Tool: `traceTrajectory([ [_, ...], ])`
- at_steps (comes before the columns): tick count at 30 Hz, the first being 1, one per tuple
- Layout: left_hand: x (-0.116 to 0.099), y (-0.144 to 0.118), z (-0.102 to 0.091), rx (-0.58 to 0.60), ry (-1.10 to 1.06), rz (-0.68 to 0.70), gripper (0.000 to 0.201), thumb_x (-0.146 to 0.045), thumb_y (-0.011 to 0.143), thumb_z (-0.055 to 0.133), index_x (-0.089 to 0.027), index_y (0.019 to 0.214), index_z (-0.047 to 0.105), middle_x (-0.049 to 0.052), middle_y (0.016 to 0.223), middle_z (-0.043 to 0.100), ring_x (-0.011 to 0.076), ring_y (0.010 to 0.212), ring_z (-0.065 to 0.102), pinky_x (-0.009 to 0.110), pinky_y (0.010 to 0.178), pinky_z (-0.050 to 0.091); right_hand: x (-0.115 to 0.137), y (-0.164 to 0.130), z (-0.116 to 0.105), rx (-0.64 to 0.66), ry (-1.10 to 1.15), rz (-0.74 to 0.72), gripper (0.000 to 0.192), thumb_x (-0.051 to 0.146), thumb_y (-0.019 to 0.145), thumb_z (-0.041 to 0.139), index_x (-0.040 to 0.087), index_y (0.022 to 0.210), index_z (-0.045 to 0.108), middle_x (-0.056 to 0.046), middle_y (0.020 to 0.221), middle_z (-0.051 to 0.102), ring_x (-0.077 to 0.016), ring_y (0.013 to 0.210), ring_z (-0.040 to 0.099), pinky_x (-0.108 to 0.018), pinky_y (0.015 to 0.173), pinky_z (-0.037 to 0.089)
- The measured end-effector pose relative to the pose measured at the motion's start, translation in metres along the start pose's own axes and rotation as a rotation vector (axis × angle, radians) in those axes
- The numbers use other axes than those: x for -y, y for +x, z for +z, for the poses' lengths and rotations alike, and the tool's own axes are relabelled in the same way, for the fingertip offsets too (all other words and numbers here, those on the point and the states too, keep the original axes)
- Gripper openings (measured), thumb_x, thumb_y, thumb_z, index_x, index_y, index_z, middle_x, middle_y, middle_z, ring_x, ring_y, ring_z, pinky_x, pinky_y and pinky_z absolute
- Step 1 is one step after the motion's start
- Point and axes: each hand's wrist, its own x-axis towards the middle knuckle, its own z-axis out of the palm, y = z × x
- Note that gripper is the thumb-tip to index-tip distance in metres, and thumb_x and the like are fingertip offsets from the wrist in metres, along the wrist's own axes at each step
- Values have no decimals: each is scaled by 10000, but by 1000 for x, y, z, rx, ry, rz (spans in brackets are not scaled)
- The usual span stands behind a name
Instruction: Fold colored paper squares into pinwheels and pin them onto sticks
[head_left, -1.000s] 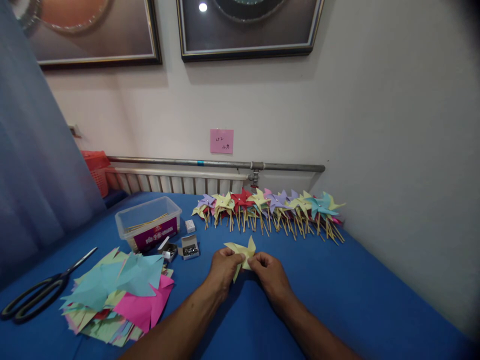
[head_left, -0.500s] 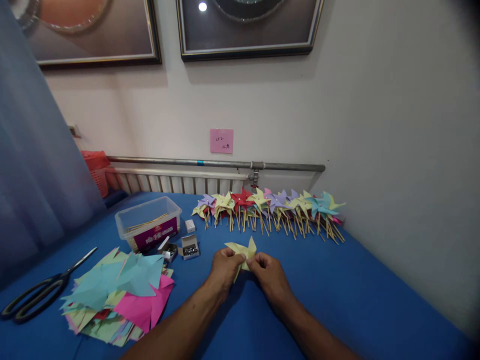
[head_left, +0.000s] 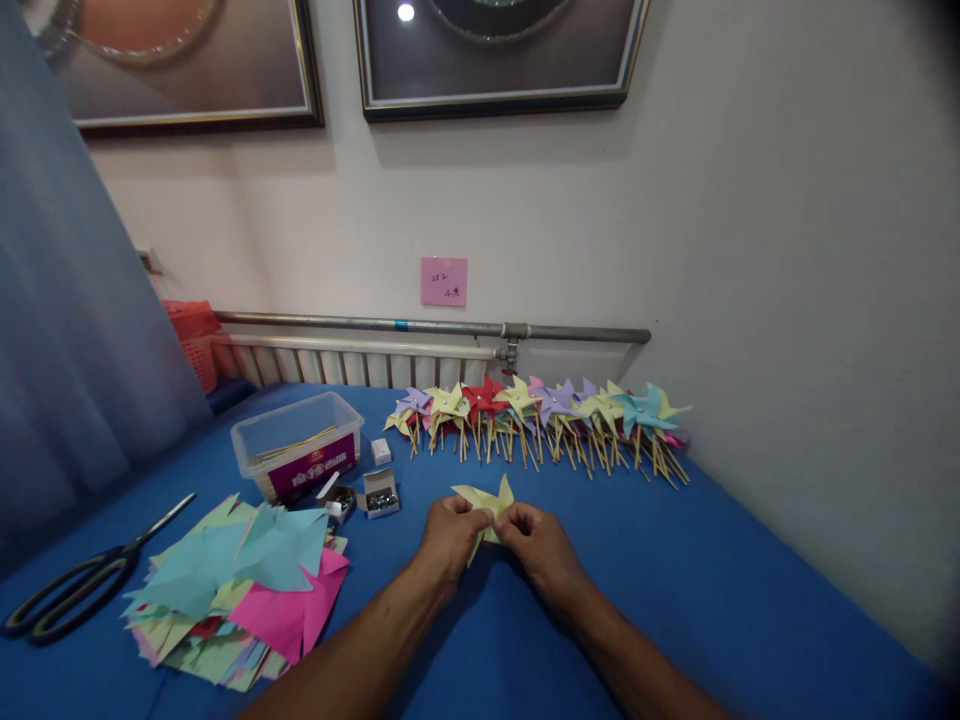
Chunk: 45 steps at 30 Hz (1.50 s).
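Nothing has shifted since a second ago: both hands remain pinched on the yellow paper pinwheel (head_left: 486, 503). Landmark: clear plastic box (head_left: 298, 455). Left and nearer of it, scissors (head_left: 82, 580) and a stack of coloured paper squares (head_left: 232, 590). Right of it, left hand (head_left: 448, 535) and right hand (head_left: 541, 547) grasp the pale yellow, pointed-vaned pinwheel just above the blue tablecloth (head_left: 712, 590). Farther right, a row of finished pinwheels (head_left: 540, 415) lies against the white wall.

A pale yellow paper pinwheel (head_left: 486, 505) is seen on a plain blue tablecloth (head_left: 675, 600); the paper stack (head_left: 232, 590) is coloured turquoise, magenta and light green.
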Motion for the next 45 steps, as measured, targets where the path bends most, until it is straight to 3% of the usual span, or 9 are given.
traceTrajectory([
  [6, -3, -3, 1, -5, -7, -12, 159, -221, 560, 715, -137, 628, 599, 10, 528, 594, 110, 434, 496, 241, 472, 406, 4, -1, 0, 7, 29, 11, 278, 422, 711, 620, 201, 584, 510, 56, 533, 438, -101, 517, 372, -235, 510, 305],
  [16, -7, -6, 1, -39, -58, -26, 182, -228, 569, 723, -151, 600, 562, 4, 519, 590, 100, 438, 496, 237, 498, 435, -2, 0, 3, -132, 140, -37, 247, 406, 706, 687, 205, 718, 543, 50, 610, 537, -128, 583, 498, -249, 578, 402],
  [22, -4, -2, 0, 12, -20, -1, 206, -265, 560, 750, -119, 648, 634, 41, 566, 626, 135, 493, 556, 251, 512, 448, -11, 7, 5, -12, 508, 75, 615, 456, 592, 812, 205, 1076, 526, -25, 776, 717, -220, 676, 688, -351, 684, 524],
  [25, 0, -1, 0, 35, -1, 22, 218, -275, 550, 767, -121, 636, 639, 40, 564, 626, 137, 495, 556, 252, 509, 444, -10, 7, 5, 20, 513, 82, 575, 424, 568, 825, 195, 1023, 561, -49, 814, 743, -233, 720, 706, -358, 719, 533],
  [37, 4, 2, 1, 25, 51, 14, 200, -219, 538, 778, -138, 569, 597, 7, 504, 597, 106, 427, 496, 223, 452, 382, -10, 6, 5, -78, 353, 71, 433, 311, 593, 713, 193, 982, 563, -42, 837, 735, -201, 694, 666, -273, 589, 491],
  [45, 2, 1, 0, 51, 48, 63, 210, -265, 551, 774, -136, 578, 610, 6, 497, 588, 94, 420, 471, 215, 434, 343, -10, 7, 3, -13, 418, 90, 392, 364, 579, 775, 174, 892, 636, -69, 813, 753, -222, 693, 679, -293, 600, 506],
])
